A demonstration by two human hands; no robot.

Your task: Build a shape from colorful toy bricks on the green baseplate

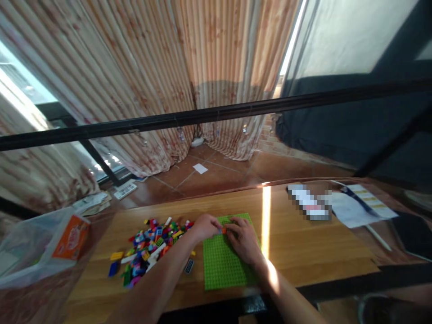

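Observation:
A green studded baseplate [226, 265] lies on the wooden table in front of me. My left hand [206, 226] reaches over its far left part, fingertips pinched together at a small orange brick [223, 231]. A tiny bluish bit shows beside the orange one, partly covered by the fingers. My right hand [243, 237] rests on the far right part of the plate, its fingers bent but apart, with the nearest fingertips against the orange brick. Left of the plate spreads a pile of mixed toy bricks [158, 243], partly covered by my left forearm.
A dark brick [189, 266] lies between pile and plate. The wooden table [303, 252] bears a blurred-out phone-like item [308, 202] and papers [351, 209] at the right. A clear plastic bin [30, 247] stands at the left. A black rail [202, 116] crosses beyond the table.

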